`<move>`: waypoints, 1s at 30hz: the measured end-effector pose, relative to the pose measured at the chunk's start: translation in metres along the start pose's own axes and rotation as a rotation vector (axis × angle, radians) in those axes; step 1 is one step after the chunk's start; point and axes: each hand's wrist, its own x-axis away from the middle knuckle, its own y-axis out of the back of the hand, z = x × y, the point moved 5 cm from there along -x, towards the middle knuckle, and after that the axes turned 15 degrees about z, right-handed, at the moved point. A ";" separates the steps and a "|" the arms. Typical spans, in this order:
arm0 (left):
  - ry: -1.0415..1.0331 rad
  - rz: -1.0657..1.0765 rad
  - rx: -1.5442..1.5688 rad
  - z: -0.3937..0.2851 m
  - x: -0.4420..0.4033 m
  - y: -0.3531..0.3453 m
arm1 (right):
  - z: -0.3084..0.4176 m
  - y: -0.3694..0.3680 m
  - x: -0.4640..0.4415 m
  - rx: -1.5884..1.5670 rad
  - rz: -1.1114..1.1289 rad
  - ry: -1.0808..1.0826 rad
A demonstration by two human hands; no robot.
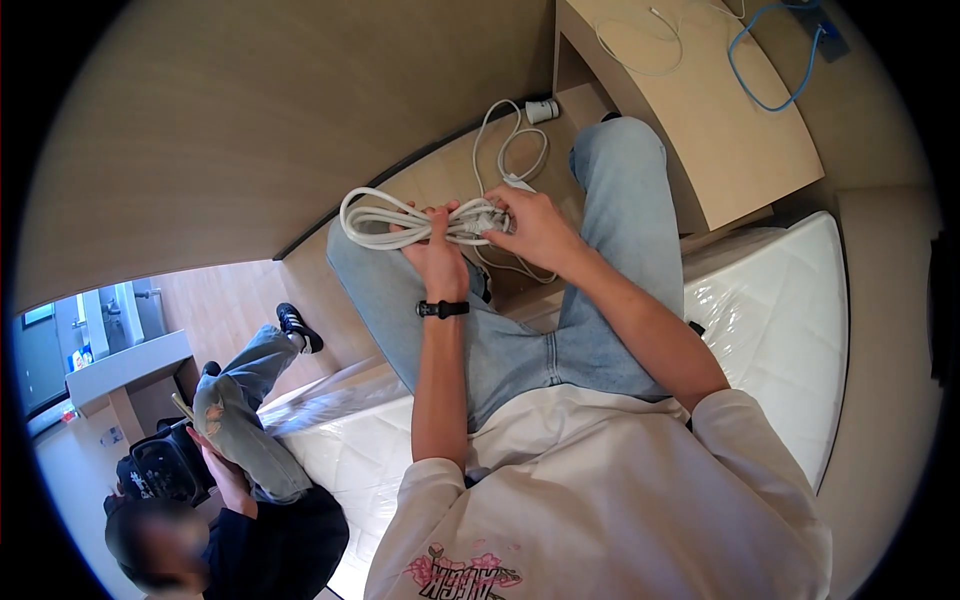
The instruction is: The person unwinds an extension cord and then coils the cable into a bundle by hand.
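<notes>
A white cable [370, 226] is gathered in a looped bundle above my lap. My left hand [437, 250], with a black watch on the wrist, is closed around the middle of the bundle, and its loops stick out to the left. At the bundle's right end, the fingers of my right hand [527, 225] are closed on the cable near a white plug. A thinner white cord [480, 140] curls on the floor beyond my hands, next to a white cylindrical object [542, 111].
I sit on a plastic-wrapped white mattress [780, 320]. A wooden desk [740, 130] with a blue cable [735, 62] stands at the upper right. Another person [270, 540] sits at the lower left beside a black bag [165, 468]. A wooden panel [250, 130] rises ahead.
</notes>
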 end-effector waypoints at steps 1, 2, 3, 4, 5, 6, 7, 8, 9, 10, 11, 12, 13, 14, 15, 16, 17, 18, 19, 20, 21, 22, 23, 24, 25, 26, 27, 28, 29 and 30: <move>-0.001 0.001 0.000 0.002 -0.001 0.001 | 0.000 0.000 0.000 0.013 -0.012 0.014; -0.018 0.015 -0.040 0.003 -0.002 0.002 | -0.001 0.000 0.001 0.014 -0.013 0.014; -0.036 0.029 -0.081 0.002 -0.002 0.000 | 0.000 0.000 0.001 0.069 0.014 -0.016; -0.036 0.028 -0.080 0.002 -0.001 -0.002 | 0.001 0.000 0.001 0.123 0.041 -0.045; -0.035 0.030 -0.141 0.001 0.000 -0.003 | 0.003 0.000 0.002 0.123 0.043 -0.045; -0.035 0.030 -0.202 0.000 0.001 -0.005 | 0.007 0.001 0.003 0.158 -0.004 -0.012; -0.036 0.026 -0.203 0.001 0.003 -0.005 | 0.010 0.001 0.003 0.192 -0.051 0.023; -0.044 0.037 -0.250 0.001 0.004 -0.006 | 0.009 -0.001 0.003 0.191 -0.048 0.025; -0.050 0.049 -0.297 0.002 0.004 -0.006 | 0.004 -0.003 0.002 0.142 0.001 -0.024; -0.050 0.047 -0.297 0.003 0.004 -0.005 | -0.001 -0.006 0.001 0.094 0.048 -0.075; -0.058 0.047 -0.290 0.003 0.003 -0.005 | -0.002 -0.008 0.002 0.095 0.049 -0.075; -0.067 0.047 -0.282 0.004 0.003 -0.006 | -0.002 -0.008 0.002 0.107 0.028 -0.082; -0.065 0.048 -0.279 0.004 0.003 -0.006 | -0.002 -0.007 0.002 0.119 0.006 -0.090; -0.066 0.034 -0.280 0.003 0.003 -0.005 | -0.003 -0.008 0.001 0.121 0.005 -0.092; -0.066 0.020 -0.283 0.002 0.003 -0.004 | -0.006 -0.008 -0.001 0.064 -0.010 -0.082; -0.066 0.020 -0.282 0.002 0.003 -0.004 | -0.008 -0.008 -0.002 0.007 -0.025 -0.072; -0.072 0.021 -0.292 0.002 0.003 -0.005 | -0.010 -0.008 -0.002 0.007 -0.024 -0.073; -0.078 0.022 -0.301 0.001 0.003 -0.006 | -0.009 -0.007 -0.003 -0.043 -0.033 -0.063; -0.077 0.021 -0.301 0.000 0.003 -0.007 | -0.008 -0.005 -0.002 -0.093 -0.043 -0.054; -0.079 0.021 -0.320 -0.001 0.003 -0.008 | -0.007 -0.005 -0.002 -0.092 -0.042 -0.055; -0.082 0.021 -0.339 -0.002 0.003 -0.008 | -0.007 -0.004 -0.001 -0.155 -0.064 -0.075; -0.082 0.020 -0.337 -0.001 0.003 -0.007 | -0.006 -0.002 0.000 -0.218 -0.085 -0.094; -0.082 0.006 -0.309 -0.002 0.002 -0.006 | -0.004 -0.001 0.000 -0.216 -0.083 -0.094; -0.083 -0.010 -0.282 -0.004 0.002 -0.006 | 0.000 0.001 0.001 -0.245 -0.084 -0.090; -0.084 -0.013 -0.281 -0.005 0.002 -0.007 | 0.003 0.003 0.002 -0.275 -0.085 -0.086; -0.081 -0.022 -0.265 -0.006 0.001 -0.007 | 0.005 0.003 0.002 -0.275 -0.083 -0.087; -0.078 -0.030 -0.249 -0.007 0.001 -0.007 | 0.008 0.004 0.003 -0.251 -0.109 -0.059; -0.079 -0.032 -0.248 -0.007 0.002 -0.006 | 0.010 0.005 0.004 -0.227 -0.135 -0.031; -0.062 -0.027 -0.259 -0.008 0.002 -0.006 | 0.010 0.005 0.003 -0.225 -0.133 -0.030; -0.045 -0.022 -0.270 -0.006 0.002 -0.004 | 0.009 0.005 0.003 -0.202 -0.157 0.006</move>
